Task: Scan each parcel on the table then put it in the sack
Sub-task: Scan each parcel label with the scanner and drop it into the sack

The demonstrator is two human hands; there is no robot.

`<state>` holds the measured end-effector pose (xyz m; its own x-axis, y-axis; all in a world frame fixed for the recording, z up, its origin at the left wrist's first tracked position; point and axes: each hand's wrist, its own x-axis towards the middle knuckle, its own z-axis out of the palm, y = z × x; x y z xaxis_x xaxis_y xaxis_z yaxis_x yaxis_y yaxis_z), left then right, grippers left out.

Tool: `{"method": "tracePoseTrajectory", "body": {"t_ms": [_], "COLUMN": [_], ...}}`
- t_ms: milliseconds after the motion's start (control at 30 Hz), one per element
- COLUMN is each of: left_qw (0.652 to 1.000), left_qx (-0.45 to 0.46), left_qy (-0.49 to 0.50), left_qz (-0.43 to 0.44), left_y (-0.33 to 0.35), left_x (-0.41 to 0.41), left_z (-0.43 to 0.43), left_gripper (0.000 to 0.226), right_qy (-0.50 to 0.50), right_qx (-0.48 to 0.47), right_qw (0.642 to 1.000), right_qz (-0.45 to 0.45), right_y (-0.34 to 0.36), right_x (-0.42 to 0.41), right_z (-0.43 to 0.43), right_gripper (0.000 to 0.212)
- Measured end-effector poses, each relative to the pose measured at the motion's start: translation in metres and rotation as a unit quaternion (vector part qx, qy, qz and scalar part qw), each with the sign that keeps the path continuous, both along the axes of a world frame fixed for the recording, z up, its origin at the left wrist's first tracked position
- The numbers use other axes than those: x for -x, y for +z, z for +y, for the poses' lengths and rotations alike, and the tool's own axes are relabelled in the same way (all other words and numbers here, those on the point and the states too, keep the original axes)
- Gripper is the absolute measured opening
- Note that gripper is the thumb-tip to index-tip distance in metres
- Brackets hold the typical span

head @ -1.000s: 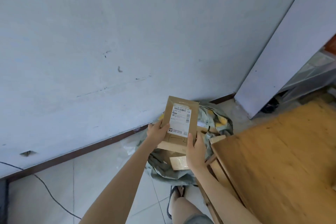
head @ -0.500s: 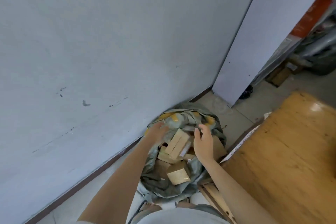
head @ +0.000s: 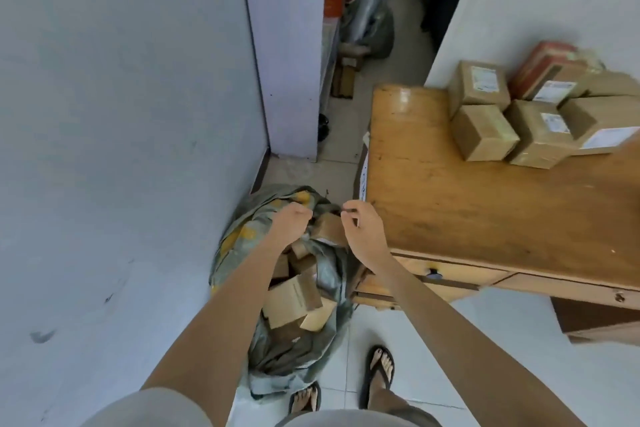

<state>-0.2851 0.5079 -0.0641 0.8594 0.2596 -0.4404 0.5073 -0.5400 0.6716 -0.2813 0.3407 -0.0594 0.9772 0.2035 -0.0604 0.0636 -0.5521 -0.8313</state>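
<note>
A grey-green sack (head: 242,250) with yellow patches stands open on the floor against the wall. Several brown cardboard parcels (head: 294,298) lie inside it. My left hand (head: 291,224) hovers over the sack's mouth with loosely curled fingers, and I see nothing in it. My right hand (head: 362,230) hangs beside it near the table's corner, its fingers also loosely curled and empty. More taped brown parcels (head: 485,133) with white labels are stacked at the far right of the wooden table (head: 467,211). No scanner is in view.
The table has drawers (head: 446,276) along its front edge, right next to the sack. My sandalled feet (head: 379,371) stand on the white tiled floor. A white wall is on the left, and a cluttered passage (head: 363,28) lies beyond the table.
The labelled parcel that both hands held a second ago now lies in the sack. Both hands have come off it and lifted. My view has swung right, bringing the table's parcels into sight.
</note>
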Motion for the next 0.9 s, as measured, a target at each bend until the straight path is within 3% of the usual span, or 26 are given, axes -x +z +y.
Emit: {"method": "tracePoseTrajectory", "body": {"t_ms": [267, 433, 700, 900], "left_qw": [0.986, 0.982, 0.953, 0.931], "left_qx": [-0.006, 0.003, -0.148, -0.222], "left_qy": [-0.157, -0.176, -0.244, -0.268], "left_qz": [-0.057, -0.073, -0.103, -0.111], "left_y": [0.037, 0.057, 0.078, 0.069], "left_x": [-0.056, -0.087, -0.132, -0.182], "left_z": [-0.134, -0.235, -0.36, -0.416], "left_gripper": [0.027, 0.034, 0.044, 0.046], "right_qy": [-0.089, -0.115, -0.109, -0.108], "right_qx": [0.054, 0.111, 0.229, 0.255], "right_qw": [0.993, 0.985, 0.966, 0.96], "right_qz": [-0.052, -0.058, -0.058, -0.03], "right_y": [0.03, 0.047, 0.066, 0.057], "right_x": [-0.022, -0.046, -0.097, -0.157], "right_z": [-0.118, -0.222, -0.364, -0.422], "right_gripper": [0.028, 0.034, 0.036, 0.038]}}
